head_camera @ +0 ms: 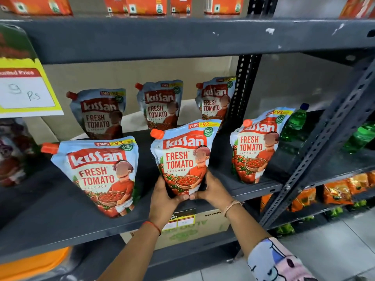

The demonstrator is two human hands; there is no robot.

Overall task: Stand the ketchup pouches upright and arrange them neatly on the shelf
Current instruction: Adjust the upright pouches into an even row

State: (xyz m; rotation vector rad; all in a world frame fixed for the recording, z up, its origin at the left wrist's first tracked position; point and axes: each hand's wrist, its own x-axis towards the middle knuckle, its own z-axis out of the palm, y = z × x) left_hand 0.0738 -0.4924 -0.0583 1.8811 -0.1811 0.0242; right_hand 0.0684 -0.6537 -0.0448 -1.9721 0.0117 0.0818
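Note:
Several light-blue and red ketchup pouches with orange caps stand upright on the dark grey shelf (67, 201), in a back row and a front row. The back row holds a left pouch (99, 114), a middle pouch (160, 104) and a right pouch (215, 98). In front stand a left pouch (99, 175) and a right pouch (255, 145). The front middle pouch (182, 157) is upright near the shelf's front edge. My left hand (164, 197) and my right hand (213, 189) grip its base from both sides, thumbs meeting under it.
Green bottles (294, 122) stand on the shelf bay to the right, behind a slanted perforated upright (324, 134). A yellow price card (26, 88) hangs at the left. Orange boxes (146, 5) fill the shelf above. A cardboard carton (211, 222) and orange snack packs (336, 193) lie below.

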